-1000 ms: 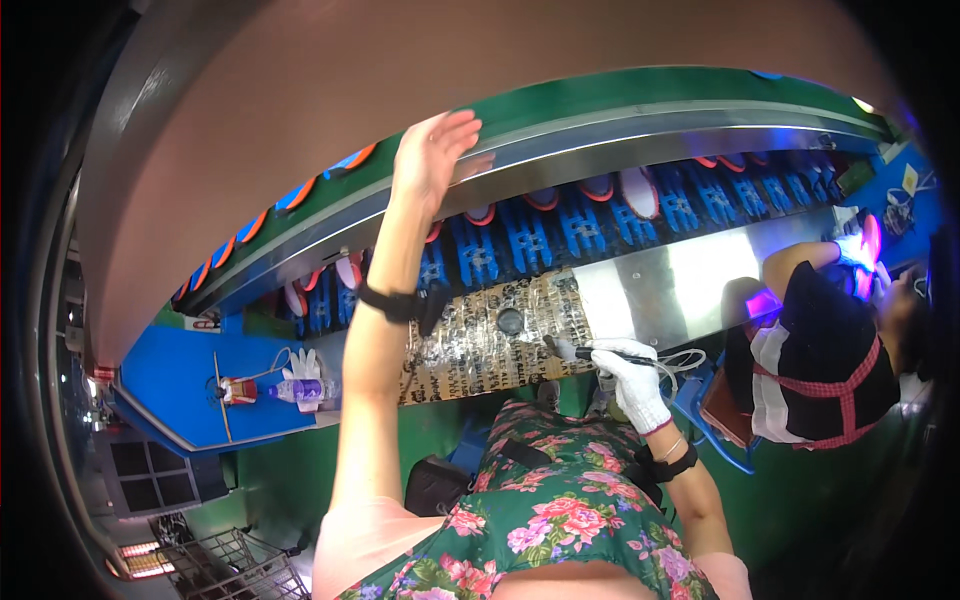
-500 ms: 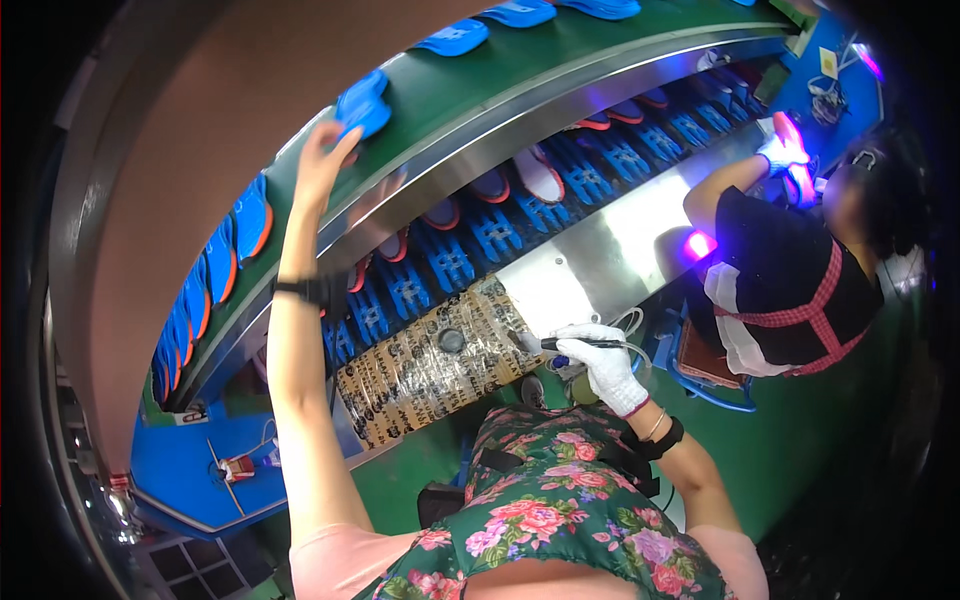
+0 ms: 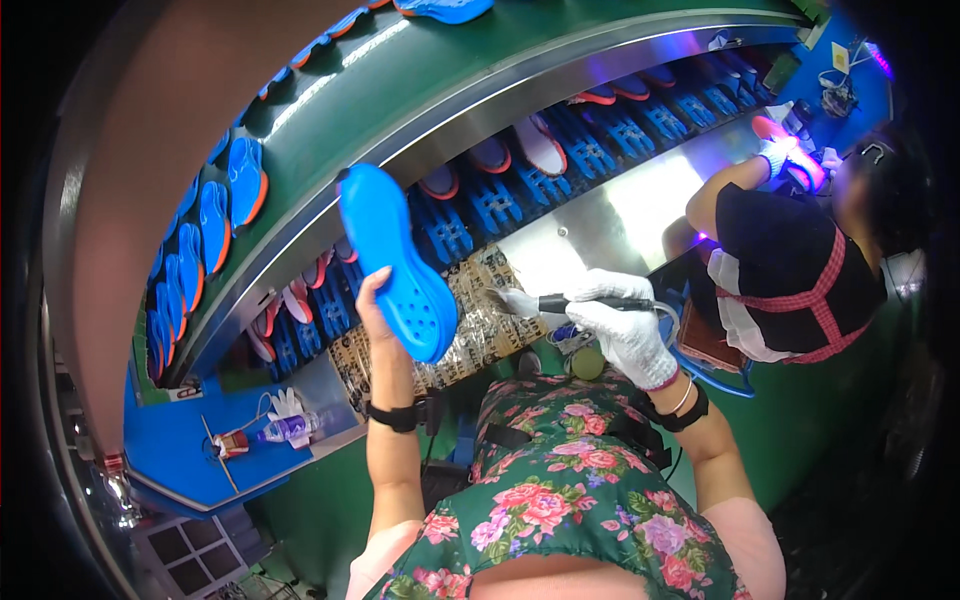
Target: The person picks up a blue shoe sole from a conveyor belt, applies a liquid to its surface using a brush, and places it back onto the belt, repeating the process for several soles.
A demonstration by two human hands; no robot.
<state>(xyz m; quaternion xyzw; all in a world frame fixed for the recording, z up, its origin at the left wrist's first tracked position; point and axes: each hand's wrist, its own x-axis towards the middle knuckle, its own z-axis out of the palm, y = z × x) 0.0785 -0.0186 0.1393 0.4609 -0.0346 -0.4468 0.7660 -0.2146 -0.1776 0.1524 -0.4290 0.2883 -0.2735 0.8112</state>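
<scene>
Blue shoe sole [image 3: 398,262] held up in front of the body, above the printed paper-covered patch of bench [image 3: 480,330], long axis tilted, its flat face with small holes turned toward the camera. Left hand [image 3: 375,305], bare, closed around the sole's lower edge from behind; only thumb side and wrist show, black wristband below. Right hand [image 3: 622,325], in a white knit glove, closed on the dark handle of a brush [image 3: 560,302]; bristle tip points left toward the sole and sits just beside its lower right edge, not clearly touching. A cord or hose runs from the brush handle down to the right. Judgement: the step in hand looks like coating the sole's face with the brush. To do it well, keep the sole tilted so the face meets the bristles flat, grip only at the rim so the fingers stay off the coated area, and work strokes over the paper so drips land there. Past the paper, a steel bench top [image 3: 610,215]; behind it a lower conveyor row of blue racks [image 3: 520,190] carrying soles, and an upper green belt [image 3: 420,90] with more blue soles [image 3: 245,180]. Right: a co-worker [image 3: 790,270] in a dark top and checked apron straps, gloved hand on a reddish sole under violet light. Far left: a small bottle [image 3: 285,430] on a blue shelf.
</scene>
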